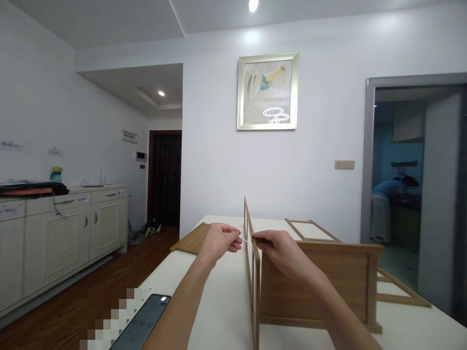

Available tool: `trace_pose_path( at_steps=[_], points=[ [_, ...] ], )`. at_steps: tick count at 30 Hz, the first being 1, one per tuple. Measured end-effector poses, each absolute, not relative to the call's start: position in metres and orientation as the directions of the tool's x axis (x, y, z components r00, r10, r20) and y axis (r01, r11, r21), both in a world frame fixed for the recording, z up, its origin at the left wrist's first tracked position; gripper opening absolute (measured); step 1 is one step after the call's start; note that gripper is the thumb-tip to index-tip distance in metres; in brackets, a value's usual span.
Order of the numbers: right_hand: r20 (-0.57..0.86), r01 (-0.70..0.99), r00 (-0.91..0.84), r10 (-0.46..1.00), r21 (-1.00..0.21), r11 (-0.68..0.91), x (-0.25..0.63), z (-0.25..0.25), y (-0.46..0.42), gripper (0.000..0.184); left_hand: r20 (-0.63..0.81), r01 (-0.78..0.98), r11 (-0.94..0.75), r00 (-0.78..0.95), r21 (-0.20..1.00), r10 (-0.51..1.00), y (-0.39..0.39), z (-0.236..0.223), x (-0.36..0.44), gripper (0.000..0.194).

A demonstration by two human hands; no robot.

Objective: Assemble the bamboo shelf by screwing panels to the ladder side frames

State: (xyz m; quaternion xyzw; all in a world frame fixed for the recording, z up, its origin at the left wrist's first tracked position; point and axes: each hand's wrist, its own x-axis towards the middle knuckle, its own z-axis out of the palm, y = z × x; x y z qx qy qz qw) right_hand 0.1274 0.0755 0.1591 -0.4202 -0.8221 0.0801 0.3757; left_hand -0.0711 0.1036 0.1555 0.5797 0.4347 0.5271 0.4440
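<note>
My left hand (222, 239) pinches a thin silvery rod (244, 239) between thumb and fingers; its exact kind is too small to tell. The rod points toward a narrow wooden frame (257, 291) that stands upright on edge. On the frame's other side, my right hand (278, 247) closes thumb and fingers on its upper bar. Just right of the frame stands a brown wooden cabinet-like piece (319, 287), partly covered by my right forearm.
Everything sits on a white table (222, 287). A flat wooden panel (191, 239) lies at the left edge, a slim frame (314, 230) at the back, another frame (404, 290) at the right. A phone (140, 323) rests near my left forearm.
</note>
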Motion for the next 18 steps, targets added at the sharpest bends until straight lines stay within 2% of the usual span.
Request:
trace_pose_path(
  at_steps=[18],
  points=[
    [0.537, 0.659, -0.358, 0.764, -0.435, 0.614, 0.1263, 0.1620, 0.0735, 0.034, 0.212, -0.009, -0.213, 0.137, 0.977, 0.968, 0.1002, 0.1573, -0.0756, 0.014]
  ],
)
